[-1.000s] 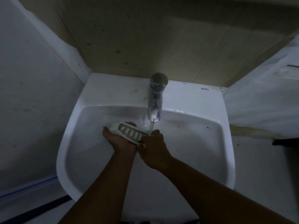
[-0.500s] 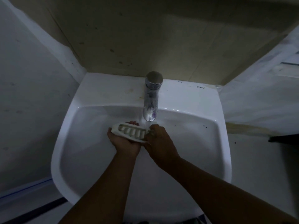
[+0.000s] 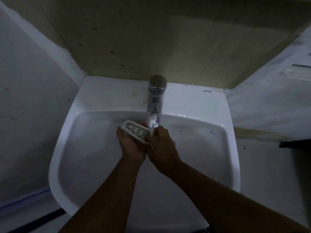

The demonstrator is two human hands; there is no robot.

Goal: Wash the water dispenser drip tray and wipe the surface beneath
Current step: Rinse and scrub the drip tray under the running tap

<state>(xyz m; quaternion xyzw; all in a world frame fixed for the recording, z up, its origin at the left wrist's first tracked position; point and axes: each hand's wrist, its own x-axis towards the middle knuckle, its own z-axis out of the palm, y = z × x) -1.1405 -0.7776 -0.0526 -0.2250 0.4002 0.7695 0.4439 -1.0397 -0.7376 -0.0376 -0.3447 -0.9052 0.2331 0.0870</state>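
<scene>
The left hand (image 3: 131,145) curls round the white slotted drip tray (image 3: 135,132), holding it over the sink (image 3: 94,105) basin; the right hand (image 3: 161,143) grips its right end under the running faucet (image 3: 154,106)

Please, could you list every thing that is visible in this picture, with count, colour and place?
white slotted plastic drip tray: one, white, over the basin, right end beneath the spout.
white ceramic sink: one, white, centre, against the wall.
chrome metal tap: one, silver, sink's back ledge, water running.
beige wall panel: one, beige, behind the sink.
dark flat object: one, black, right edge, unidentifiable.
left hand: one, fingers curled round the tray.
right hand: one, at the tray's right end; grip unclear.
</scene>
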